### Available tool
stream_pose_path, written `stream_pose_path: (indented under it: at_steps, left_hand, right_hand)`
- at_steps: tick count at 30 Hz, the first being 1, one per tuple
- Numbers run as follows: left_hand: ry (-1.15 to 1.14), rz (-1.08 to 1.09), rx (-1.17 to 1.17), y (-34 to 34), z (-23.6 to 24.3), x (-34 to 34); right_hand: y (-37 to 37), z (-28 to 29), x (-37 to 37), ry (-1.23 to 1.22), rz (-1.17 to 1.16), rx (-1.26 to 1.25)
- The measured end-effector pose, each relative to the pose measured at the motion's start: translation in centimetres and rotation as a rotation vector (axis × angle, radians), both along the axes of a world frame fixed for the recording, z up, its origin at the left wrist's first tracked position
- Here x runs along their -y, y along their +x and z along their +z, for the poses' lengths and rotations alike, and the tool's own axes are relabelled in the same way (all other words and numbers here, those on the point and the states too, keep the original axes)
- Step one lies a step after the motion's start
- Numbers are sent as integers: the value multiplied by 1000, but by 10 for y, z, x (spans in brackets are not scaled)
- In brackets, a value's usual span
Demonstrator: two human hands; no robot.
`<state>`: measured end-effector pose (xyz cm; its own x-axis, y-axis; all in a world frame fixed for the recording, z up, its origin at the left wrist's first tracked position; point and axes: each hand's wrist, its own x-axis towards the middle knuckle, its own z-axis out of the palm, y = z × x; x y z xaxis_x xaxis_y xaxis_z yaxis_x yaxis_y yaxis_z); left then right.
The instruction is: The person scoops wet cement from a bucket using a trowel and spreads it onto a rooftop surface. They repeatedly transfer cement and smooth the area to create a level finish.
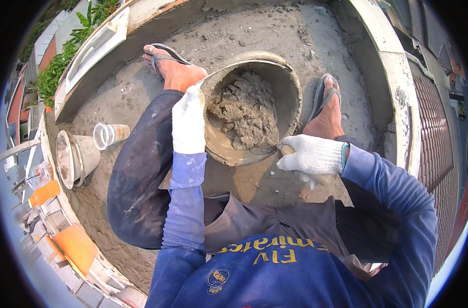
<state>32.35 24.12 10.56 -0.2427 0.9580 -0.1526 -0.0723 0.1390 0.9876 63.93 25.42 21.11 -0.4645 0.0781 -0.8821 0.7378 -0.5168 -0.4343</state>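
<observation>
A person squats on a rough concrete ledge [275,31] with a round mortar pan [290,87] set between their two feet, both in flip-flops. The pan holds a lump of grey wet mortar [246,110] — heaped toward its middle, with a smoother wet smear along the near wall.

The left hand [188,123], in a white knit glove, is closed over the pan's near-left rim, fingers wrapped onto the edge. The right hand [313,154], also gloved in white, is clenched around the wooden handle of a trowel [267,149]; the handle's butt shows below the fist, and the blade reaches into the pan at its near-right side, touching the mortar.

Toward the left edge of the ledge a small mortar-crusted bucket [77,159] lies tipped on its side, and just beside it a clear plastic cup [110,135] also lies on its side. A white curb [398,77] bounds the ledge on the right — beyond it are brown roof tiles [436,133].
</observation>
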Motion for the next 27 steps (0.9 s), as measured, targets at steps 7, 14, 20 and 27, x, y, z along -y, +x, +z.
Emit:
stream_pose_path:
  at_steps: [7,14,20,27]
  left_hand:
    - [-86,129,161,16,25,5]
    - [-23,104,227,23,20,19]
    - [-35,124,172,30,37,10]
    - [-162,210,60,28,42,-19]
  right_hand:
    - [-27,-29,10,-285,-431,-304]
    - [-24,-33,17,-633,-766,-410]
    - [-26,-24,2,-717,-964,-455]
    - [37,36,-24,659,171,-75]
